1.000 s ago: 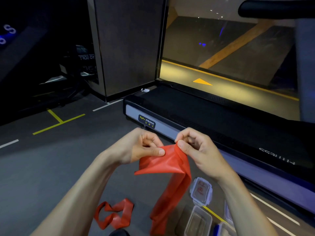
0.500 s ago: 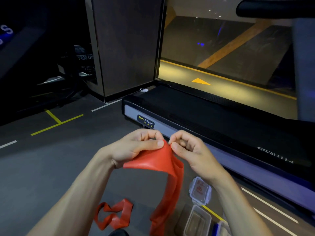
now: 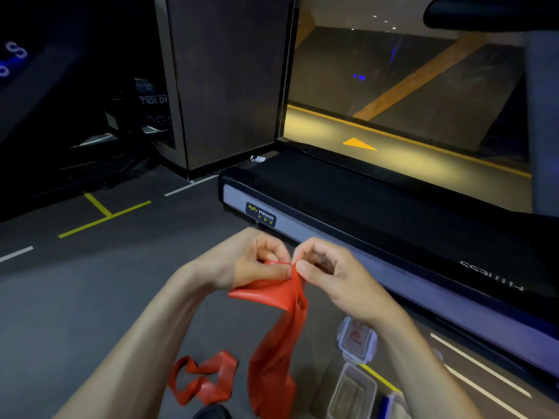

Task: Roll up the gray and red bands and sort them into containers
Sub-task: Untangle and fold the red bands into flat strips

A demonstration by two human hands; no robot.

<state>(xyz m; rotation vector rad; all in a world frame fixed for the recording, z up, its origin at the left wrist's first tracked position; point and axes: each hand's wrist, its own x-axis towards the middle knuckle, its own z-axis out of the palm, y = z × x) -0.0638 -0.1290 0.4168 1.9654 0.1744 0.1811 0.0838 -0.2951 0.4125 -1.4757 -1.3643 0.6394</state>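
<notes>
- Single head-worn, wide-angle view; looked forward and down, close over both forearms.
- Faced the treadmill (image 3: 393,225) and dark floor (image 3: 75,297) beyond.

A loose band (image 3: 203,378) lies left of the open container (image 3: 352,391).

Your forearms are bare from the bottom edge of the frame up to the wrists — no sleeves or cuffs reach into view. Your left hand (image 3: 245,261) and right hand (image 3: 335,273) are bare too — no gloves, rings or watch.
</notes>
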